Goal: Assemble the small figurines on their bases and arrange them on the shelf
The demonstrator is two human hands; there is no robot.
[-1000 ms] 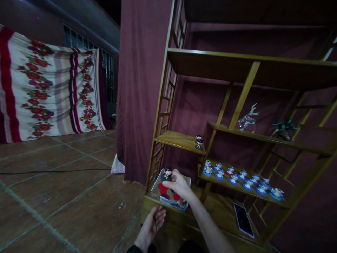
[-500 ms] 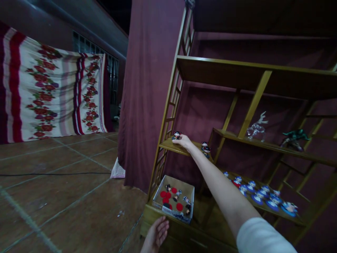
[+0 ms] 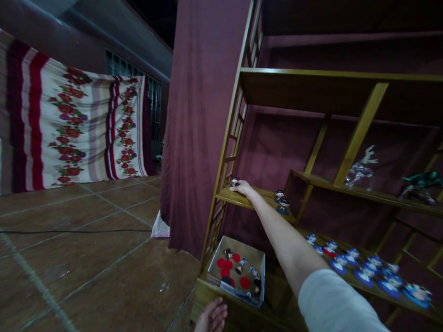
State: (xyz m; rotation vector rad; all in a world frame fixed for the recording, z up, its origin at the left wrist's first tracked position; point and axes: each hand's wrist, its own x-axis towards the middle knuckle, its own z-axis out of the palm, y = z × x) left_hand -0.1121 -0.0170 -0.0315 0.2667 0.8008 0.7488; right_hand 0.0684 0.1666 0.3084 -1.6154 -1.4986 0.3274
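My right hand (image 3: 243, 188) reaches out to the left end of a small wooden shelf (image 3: 242, 199) and is closed on a small red-and-black figurine (image 3: 235, 182) standing there. Two similar figurines (image 3: 281, 201) stand at the shelf's right end. Below, an open cardboard box (image 3: 238, 269) holds several more figurines and red discs. My left hand (image 3: 212, 318) rests at the bottom edge with fingers loosely spread, near the lowest ledge and holding nothing.
The tall wooden shelf unit (image 3: 360, 133) stands against a maroon curtain (image 3: 200, 115). A row of several blue figurines (image 3: 360, 268) fills a lower shelf; a glass ornament (image 3: 360, 168) and a green figure (image 3: 420, 183) stand higher. A floral cloth (image 3: 76, 129) hangs left over the tiled floor.
My right hand lifted a figurine from the box up to the small shelf's left end. The view shifted right and up; my left hand dropped toward the frame's bottom.
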